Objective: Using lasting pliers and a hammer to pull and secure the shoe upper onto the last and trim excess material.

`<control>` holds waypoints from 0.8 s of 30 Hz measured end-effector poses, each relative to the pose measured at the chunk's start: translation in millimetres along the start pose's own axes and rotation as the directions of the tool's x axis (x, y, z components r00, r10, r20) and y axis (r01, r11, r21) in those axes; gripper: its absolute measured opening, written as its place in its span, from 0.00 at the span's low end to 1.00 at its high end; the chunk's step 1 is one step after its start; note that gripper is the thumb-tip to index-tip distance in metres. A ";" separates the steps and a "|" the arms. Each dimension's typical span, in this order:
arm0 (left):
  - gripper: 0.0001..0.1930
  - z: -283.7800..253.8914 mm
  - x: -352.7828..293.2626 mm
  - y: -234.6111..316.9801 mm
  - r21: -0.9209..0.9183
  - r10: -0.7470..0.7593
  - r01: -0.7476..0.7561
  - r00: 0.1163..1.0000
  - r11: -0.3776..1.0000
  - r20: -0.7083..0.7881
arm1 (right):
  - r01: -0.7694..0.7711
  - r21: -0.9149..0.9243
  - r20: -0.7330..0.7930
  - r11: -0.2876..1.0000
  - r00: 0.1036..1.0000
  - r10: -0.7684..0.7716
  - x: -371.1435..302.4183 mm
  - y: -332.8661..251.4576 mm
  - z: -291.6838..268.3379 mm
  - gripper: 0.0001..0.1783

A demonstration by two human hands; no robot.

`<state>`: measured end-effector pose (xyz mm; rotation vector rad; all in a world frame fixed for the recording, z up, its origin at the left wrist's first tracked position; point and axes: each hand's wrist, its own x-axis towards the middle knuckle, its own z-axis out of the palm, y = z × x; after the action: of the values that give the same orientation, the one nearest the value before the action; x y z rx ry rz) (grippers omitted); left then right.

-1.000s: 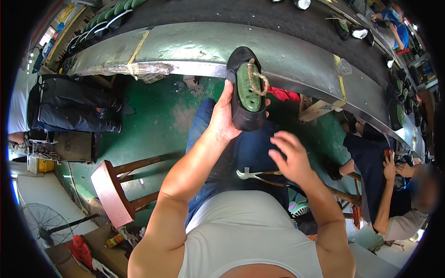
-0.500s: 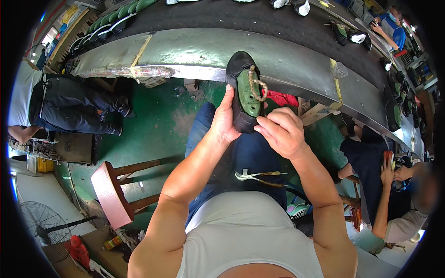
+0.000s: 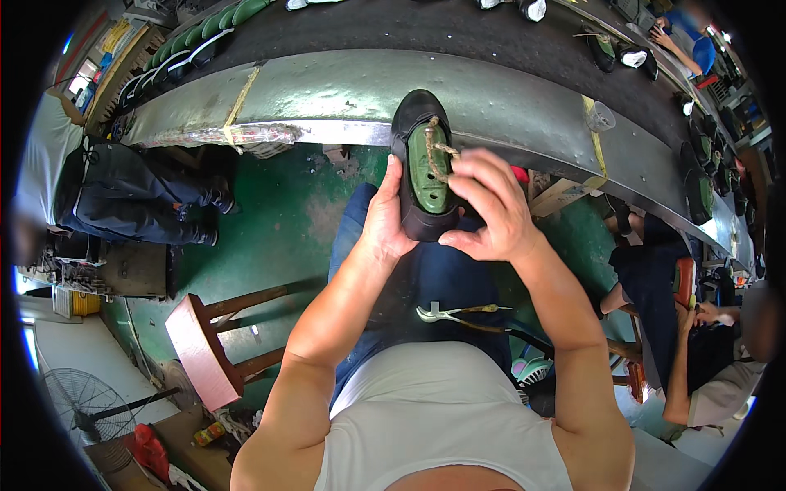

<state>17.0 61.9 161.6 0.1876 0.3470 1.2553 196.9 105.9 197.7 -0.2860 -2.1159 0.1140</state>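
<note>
My left hand [image 3: 386, 214] grips a black shoe [image 3: 416, 105] along its left side, toe pointing away from me. Inside the shoe sits a green shoe last [image 3: 427, 168] with holes in its top and a loop of twisted cord [image 3: 436, 155] tied to it. At the shoe's right side my right hand [image 3: 495, 209] has its thumb and fingers spread, the thumb by the heel. Its fingertips are close to the cord; whether they touch it I cannot tell. On my lap lies a pair of lasting pincers [image 3: 438, 313].
Beyond the shoe runs a metal bench edge [image 3: 344, 90] beside a dark belt [image 3: 368, 33] carrying several shoes. A clear cup [image 3: 600, 117] is on the edge at right. A wooden stool [image 3: 201, 352] stands left. One person [image 3: 139, 188] stands left; another [image 3: 696, 352] sits right, holding a reddish shoe.
My right hand has left its pinch at the heel, opened, and moved up toward the cord. The cord loop has swung left, and the shoe has shifted slightly left.
</note>
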 end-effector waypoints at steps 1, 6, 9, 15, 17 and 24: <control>0.34 1.9 1.1 -1.0 0.027 0.028 -0.028 0.999 0.999 -0.026 | 0.025 0.000 0.021 1.000 0.999 -0.025 10.0 4.4 0.7 0.39; 0.33 14.0 -13.1 7.4 0.033 0.067 -0.065 0.997 0.997 -0.045 | 0.020 0.014 0.047 1.000 0.999 -0.021 29.1 10.6 16.5 0.39; 0.55 18.0 -31.3 15.4 0.277 0.168 -0.153 0.985 0.949 -0.031 | 0.084 -0.066 -0.152 0.994 0.984 -0.094 13.2 -4.8 23.8 0.28; 0.60 -2.4 -30.4 14.2 0.278 0.121 -0.155 0.984 0.948 0.133 | 0.094 0.014 -0.226 0.996 0.970 -0.088 -0.5 -14.0 31.1 0.21; 0.60 -5.4 -29.7 11.5 0.273 0.117 -0.160 0.979 0.949 0.168 | 0.101 0.017 -0.221 0.995 0.971 -0.094 -4.0 -14.6 31.5 0.20; 0.53 -0.7 -33.3 5.4 0.329 0.146 -0.188 0.978 0.926 0.148 | -0.007 0.116 -0.152 0.993 0.988 0.024 -7.8 -3.0 24.2 0.37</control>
<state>3.0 31.7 167.8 0.5998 0.4500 1.3385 179.9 101.8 179.0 -0.2349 -1.9468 0.2158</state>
